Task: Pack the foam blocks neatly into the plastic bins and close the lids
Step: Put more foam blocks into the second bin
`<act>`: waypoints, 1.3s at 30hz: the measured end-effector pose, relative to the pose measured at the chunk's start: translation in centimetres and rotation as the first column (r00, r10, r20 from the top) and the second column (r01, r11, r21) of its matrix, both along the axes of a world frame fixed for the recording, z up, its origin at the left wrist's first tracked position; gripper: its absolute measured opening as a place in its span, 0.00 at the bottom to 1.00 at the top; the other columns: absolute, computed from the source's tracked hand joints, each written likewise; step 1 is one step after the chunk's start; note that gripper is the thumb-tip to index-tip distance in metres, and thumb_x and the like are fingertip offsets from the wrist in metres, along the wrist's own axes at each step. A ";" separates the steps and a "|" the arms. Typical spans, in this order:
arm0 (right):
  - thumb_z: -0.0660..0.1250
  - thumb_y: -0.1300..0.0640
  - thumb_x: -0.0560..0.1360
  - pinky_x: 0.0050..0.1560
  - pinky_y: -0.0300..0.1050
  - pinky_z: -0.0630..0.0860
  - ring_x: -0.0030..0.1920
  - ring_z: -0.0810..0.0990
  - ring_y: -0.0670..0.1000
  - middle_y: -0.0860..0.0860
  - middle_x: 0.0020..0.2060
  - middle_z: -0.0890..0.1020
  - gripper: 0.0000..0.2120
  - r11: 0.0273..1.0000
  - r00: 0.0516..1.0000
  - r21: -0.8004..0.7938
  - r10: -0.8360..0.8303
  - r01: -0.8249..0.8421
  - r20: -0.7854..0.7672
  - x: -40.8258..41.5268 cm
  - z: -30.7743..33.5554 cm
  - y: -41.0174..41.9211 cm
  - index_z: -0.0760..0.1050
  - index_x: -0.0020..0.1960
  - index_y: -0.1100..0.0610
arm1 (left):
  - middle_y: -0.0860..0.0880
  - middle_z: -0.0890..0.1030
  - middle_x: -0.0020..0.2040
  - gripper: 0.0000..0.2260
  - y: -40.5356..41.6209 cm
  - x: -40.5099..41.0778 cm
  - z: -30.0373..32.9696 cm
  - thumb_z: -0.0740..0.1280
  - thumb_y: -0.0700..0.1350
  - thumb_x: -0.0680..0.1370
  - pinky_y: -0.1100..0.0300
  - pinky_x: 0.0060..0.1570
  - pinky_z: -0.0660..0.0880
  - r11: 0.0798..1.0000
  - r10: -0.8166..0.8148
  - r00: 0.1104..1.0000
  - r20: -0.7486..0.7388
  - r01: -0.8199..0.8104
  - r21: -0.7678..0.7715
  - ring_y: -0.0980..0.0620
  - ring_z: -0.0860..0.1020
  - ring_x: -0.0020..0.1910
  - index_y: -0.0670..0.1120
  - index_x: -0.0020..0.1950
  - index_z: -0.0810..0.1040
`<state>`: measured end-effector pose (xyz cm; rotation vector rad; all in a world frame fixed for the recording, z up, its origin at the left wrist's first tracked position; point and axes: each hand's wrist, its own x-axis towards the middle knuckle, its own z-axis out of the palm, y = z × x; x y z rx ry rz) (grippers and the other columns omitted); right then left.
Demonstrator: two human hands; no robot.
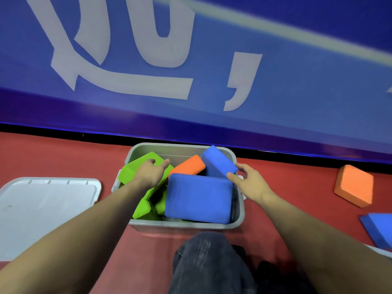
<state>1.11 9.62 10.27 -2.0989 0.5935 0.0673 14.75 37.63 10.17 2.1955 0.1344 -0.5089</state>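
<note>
A grey plastic bin [182, 148] stands on the red floor, lidless and full of foam blocks. Green blocks [135, 166] fill its left side. An orange block [188, 166] lies at the back middle, and a large blue block [197, 200] lies flat at the front right. A second blue block [218, 161] leans tilted at the back right corner. My left hand [151, 171] rests spread on the top green block. My right hand [250, 181] touches the tilted blue block's lower edge with thumb and fingers apart.
The bin's grey lid [46, 206] lies flat on the floor to the left. An orange foam block [354, 185] and a blue one [379, 228] lie loose on the floor at the right. A blue wall banner rises just behind the bin. My knee [207, 262] is in front.
</note>
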 end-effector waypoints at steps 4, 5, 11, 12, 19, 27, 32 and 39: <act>0.69 0.42 0.78 0.73 0.50 0.67 0.73 0.71 0.52 0.50 0.74 0.71 0.31 0.995 1.000 -0.099 -0.008 0.010 0.019 -2.2 2.0 -3.1 0.67 0.77 0.52 | 0.42 0.67 0.78 0.35 -6.1 -2.5 2.4 0.65 0.61 0.80 0.51 0.74 0.65 0.981 -0.192 0.976 0.098 0.194 -0.008 0.43 0.69 0.75 0.40 0.79 0.64; 0.69 0.41 0.78 0.74 0.50 0.66 0.74 0.70 0.52 0.51 0.75 0.70 0.32 0.992 1.000 -0.122 -0.016 0.018 0.022 -2.9 2.5 -4.2 0.67 0.77 0.52 | 0.42 0.69 0.77 0.34 -7.9 -3.1 2.9 0.65 0.60 0.80 0.51 0.73 0.66 0.971 -0.238 0.964 0.116 0.240 -0.003 0.43 0.69 0.74 0.41 0.79 0.64; 0.68 0.41 0.78 0.75 0.50 0.65 0.73 0.71 0.54 0.53 0.74 0.70 0.32 0.962 0.980 -0.190 -0.198 0.197 0.013 -8.5 3.6 -15.0 0.67 0.77 0.53 | 0.44 0.71 0.75 0.34 -22.2 -6.6 4.2 0.65 0.63 0.79 0.50 0.72 0.68 0.895 -0.430 0.896 0.113 0.439 -0.076 0.43 0.72 0.72 0.44 0.78 0.65; 0.68 0.40 0.78 0.75 0.50 0.65 0.72 0.71 0.54 0.54 0.74 0.71 0.33 0.950 0.970 -0.200 -0.245 0.240 -0.001 -9.5 3.1 -17.6 0.67 0.77 0.53 | 0.44 0.73 0.74 0.35 -25.1 -7.3 3.9 0.65 0.64 0.79 0.48 0.71 0.69 0.882 -0.453 0.885 0.102 0.462 -0.094 0.43 0.74 0.70 0.44 0.78 0.66; 0.70 0.37 0.75 0.75 0.51 0.64 0.74 0.70 0.58 0.59 0.74 0.70 0.38 0.721 0.715 -0.059 -0.693 0.691 -0.092 -13.3 -6.8 -36.6 0.66 0.77 0.57 | 0.38 0.74 0.71 0.46 -45.5 -7.9 -3.7 0.63 0.77 0.64 0.41 0.72 0.69 0.834 -0.545 0.836 -0.065 0.533 -0.142 0.40 0.73 0.70 0.46 0.72 0.74; 0.69 0.34 0.74 0.74 0.53 0.61 0.74 0.66 0.64 0.66 0.72 0.66 0.43 0.250 0.216 -0.154 -0.954 0.956 -0.206 -18.0 -23.6 -53.1 0.62 0.78 0.59 | 0.40 0.78 0.67 0.36 -67.5 -9.6 -23.3 0.66 0.67 0.76 0.47 0.69 0.72 0.760 -0.640 0.732 -0.236 0.648 -0.052 0.40 0.77 0.66 0.44 0.75 0.70; 0.72 0.33 0.70 0.75 0.55 0.58 0.76 0.62 0.64 0.65 0.75 0.62 0.51 -0.082 -0.120 -0.147 -0.954 0.986 -0.276 -23.1 -29.9 -59.0 0.54 0.81 0.58 | 0.43 0.78 0.67 0.53 -75.8 -12.3 -30.5 0.66 0.78 0.59 0.45 0.68 0.74 0.733 -0.671 0.682 -0.291 0.668 -0.124 0.42 0.78 0.65 0.46 0.75 0.70; 0.79 0.36 0.64 0.70 0.58 0.70 0.70 0.74 0.62 0.60 0.72 0.72 0.53 -0.298 -0.264 0.038 -0.893 0.954 -0.365 -25.8 -37.0 -64.1 0.60 0.75 0.64 | 0.43 0.78 0.47 0.46 -87.4 -13.6 -35.2 0.71 0.67 0.73 0.59 0.30 0.71 0.780 -0.625 0.726 -0.286 0.569 -0.260 0.50 0.73 0.30 0.43 0.80 0.58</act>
